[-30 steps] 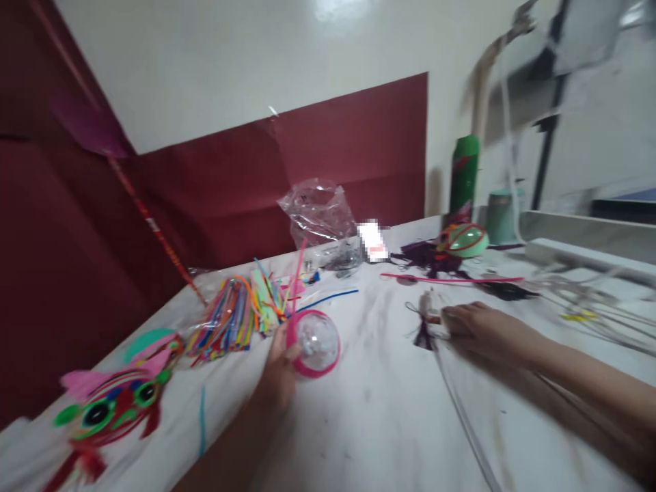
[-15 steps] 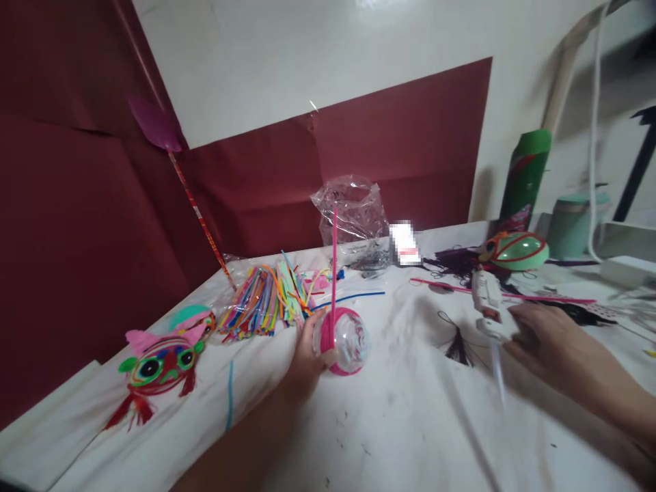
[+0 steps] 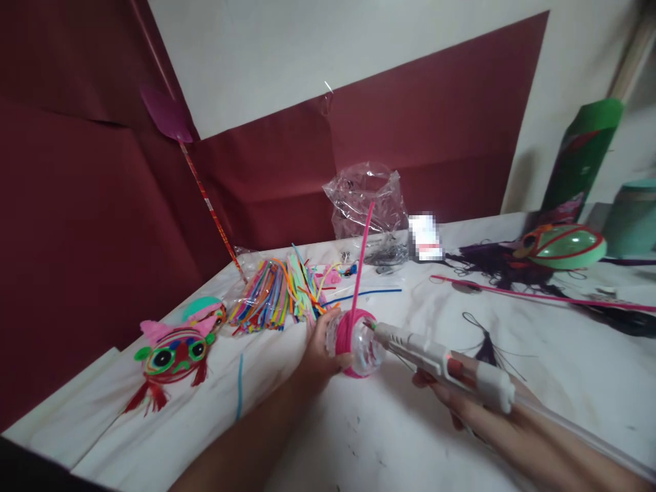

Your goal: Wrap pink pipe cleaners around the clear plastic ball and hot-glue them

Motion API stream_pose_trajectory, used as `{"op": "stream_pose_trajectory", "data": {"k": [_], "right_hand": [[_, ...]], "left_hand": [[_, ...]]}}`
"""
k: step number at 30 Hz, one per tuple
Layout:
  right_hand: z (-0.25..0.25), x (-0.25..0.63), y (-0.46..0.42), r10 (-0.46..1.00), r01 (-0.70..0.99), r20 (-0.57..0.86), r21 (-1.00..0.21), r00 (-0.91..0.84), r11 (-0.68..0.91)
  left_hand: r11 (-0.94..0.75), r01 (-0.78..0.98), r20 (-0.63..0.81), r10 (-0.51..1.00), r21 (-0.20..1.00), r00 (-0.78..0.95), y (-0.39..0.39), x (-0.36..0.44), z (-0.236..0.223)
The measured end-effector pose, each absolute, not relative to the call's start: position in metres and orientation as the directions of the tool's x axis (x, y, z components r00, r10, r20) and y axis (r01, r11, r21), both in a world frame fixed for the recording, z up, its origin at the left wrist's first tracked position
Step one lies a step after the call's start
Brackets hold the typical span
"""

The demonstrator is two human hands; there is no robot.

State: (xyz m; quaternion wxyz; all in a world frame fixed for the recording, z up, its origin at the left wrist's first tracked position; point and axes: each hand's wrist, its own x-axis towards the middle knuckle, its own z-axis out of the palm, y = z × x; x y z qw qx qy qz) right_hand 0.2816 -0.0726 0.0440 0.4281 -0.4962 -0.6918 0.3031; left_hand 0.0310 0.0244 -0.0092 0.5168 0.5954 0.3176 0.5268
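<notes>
My left hand grips a clear plastic bottle piece from its left side. Pink pipe cleaner is wound around this piece, and one free end sticks up above it. In my right hand is a white hot glue gun with a red light showing and a clear glue stick at its back. The gun's nozzle points left, at the right side of the bottle piece; whether it touches I cannot tell.
A decorated animal mask lies at left, near a bundle of coloured pipe cleaners. Behind stand a plastic bag and a blurred phone-like rectangle. At right are a dark tassel, a long pink pipe cleaner and a green decorated shell.
My right hand has brought the glue gun left, from beside the tassel to the bottle piece. The bottle piece has turned slightly, its upright pink end now leaning right.
</notes>
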Motion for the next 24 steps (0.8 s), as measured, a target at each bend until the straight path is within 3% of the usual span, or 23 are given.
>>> {"op": "stream_pose_trajectory", "data": {"k": [14,24], "right_hand": [[0.026,0.279,-0.071,0.936,0.431,0.311,-0.831,-0.163,0.351],[0.027,0.282,-0.071,0.916,0.461,0.314,-0.794,-0.249,0.397]], "left_hand": [[-0.095,-0.191,0.148,0.945,0.977,0.290,0.024,0.037,-0.009],[-0.109,-0.216,0.179,0.923,0.970,0.341,0.019,0.042,0.001]]}}
